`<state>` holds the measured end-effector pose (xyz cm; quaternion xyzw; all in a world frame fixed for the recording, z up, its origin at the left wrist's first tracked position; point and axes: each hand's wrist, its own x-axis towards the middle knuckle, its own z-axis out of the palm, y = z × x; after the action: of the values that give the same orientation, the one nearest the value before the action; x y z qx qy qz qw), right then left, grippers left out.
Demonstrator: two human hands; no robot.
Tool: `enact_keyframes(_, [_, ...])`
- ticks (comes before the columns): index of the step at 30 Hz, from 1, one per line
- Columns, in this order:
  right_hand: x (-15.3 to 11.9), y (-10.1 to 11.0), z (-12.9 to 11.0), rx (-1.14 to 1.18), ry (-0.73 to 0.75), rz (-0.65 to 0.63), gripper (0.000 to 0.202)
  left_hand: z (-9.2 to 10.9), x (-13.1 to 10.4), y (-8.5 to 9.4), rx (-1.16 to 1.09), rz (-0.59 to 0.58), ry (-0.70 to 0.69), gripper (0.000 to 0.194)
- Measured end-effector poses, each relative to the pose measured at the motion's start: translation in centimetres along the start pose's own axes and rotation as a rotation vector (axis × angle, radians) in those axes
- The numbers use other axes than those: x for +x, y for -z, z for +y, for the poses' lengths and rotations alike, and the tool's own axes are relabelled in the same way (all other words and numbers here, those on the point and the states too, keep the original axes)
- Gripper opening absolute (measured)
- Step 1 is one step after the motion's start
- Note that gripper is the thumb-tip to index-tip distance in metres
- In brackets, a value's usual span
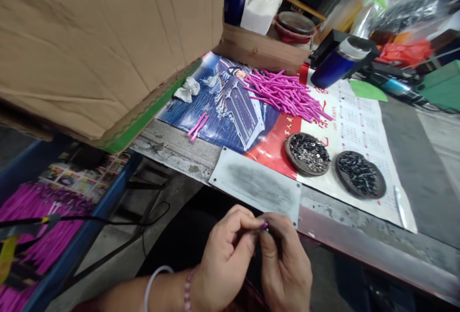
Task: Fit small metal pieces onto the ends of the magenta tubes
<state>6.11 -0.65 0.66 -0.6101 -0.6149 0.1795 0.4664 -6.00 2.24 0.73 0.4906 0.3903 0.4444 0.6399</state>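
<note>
My left hand (228, 254) and my right hand (285, 259) meet at the fingertips in front of the bench edge. Both are closed on a small purple piece (265, 225), of which only a tip shows between them. Beyond them a grey metal plate (257, 182) lies at the bench edge. Farther back, a pile of purple strips (287, 94) rests on a printed calendar sheet (366, 110). Two round dishes stand to the right, one with small silver and black parts (309, 154), the other with black parts (359, 175).
A large cardboard box (115, 48) fills the upper left. Two purple strips (197, 126) lie near it. A blue crate (89, 221) at lower left holds many purple strips. A blue cup (338, 63), white container (263, 5) and plastic bags stand at the back.
</note>
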Motion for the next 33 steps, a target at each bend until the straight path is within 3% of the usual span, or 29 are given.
enact_keyframes(10, [-0.9, -0.7, -0.4, 0.173, -0.029, 0.116, 0.017, -0.2, -0.7, -0.1, -0.054, -0.033, -0.041, 0.016])
enact_keyframes(28, [-1.2, -1.2, 0.8, -0.111, 0.064, 0.238, 0.017, 0.1, -1.3, -0.7, 0.011, -0.03, -0.066, 0.017])
enact_keyframes(30, [-0.7, -0.9, 0.7, -0.077, 0.048, 0.179, 0.027, 0.0, -1.4, -0.7, 0.02, -0.035, -0.059, 0.017])
enact_keyframes(33, [-0.1, -0.6, 0.2, 0.144, -0.1, -0.007, 0.043, 0.0, -1.4, -0.5, 0.002, -0.026, -0.031, 0.015])
